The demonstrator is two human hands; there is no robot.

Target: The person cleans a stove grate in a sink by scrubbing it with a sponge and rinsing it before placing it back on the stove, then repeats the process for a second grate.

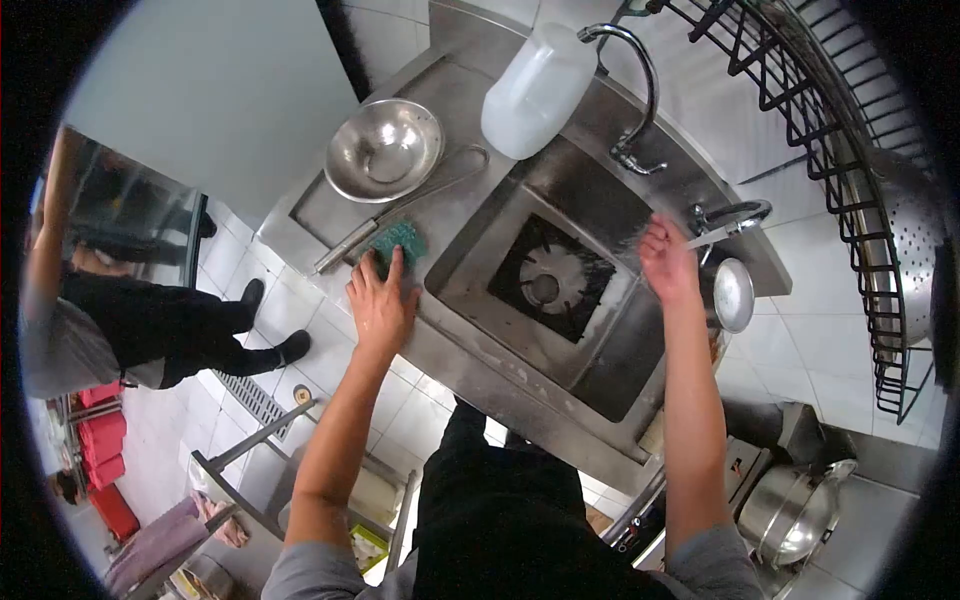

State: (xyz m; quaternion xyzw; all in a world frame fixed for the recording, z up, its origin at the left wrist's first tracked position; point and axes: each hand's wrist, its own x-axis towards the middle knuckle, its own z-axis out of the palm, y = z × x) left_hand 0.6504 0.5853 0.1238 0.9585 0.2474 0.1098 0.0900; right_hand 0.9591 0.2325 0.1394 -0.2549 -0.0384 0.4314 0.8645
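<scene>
My left hand (382,308) rests with spread fingers on a green scouring pad (398,243) at the sink's left ledge. Beside the pad lies a long metal-handled utensil (352,244), and behind it sits a steel bowl (384,150). Over the right side of the sink, my right hand (667,257) is raised with its fingers curled, near the stream from the right tap (738,215). Whether those fingers hold anything is too small to tell. A dark square grate (552,278) lies on the bottom of the steel sink (470,350).
A white plastic jug (537,90) stands behind the sink beside a curved faucet (650,85). A black wire rack (830,170) hangs at the upper right. Another person (130,320) stands at the left. A steel pot (790,515) is at the lower right.
</scene>
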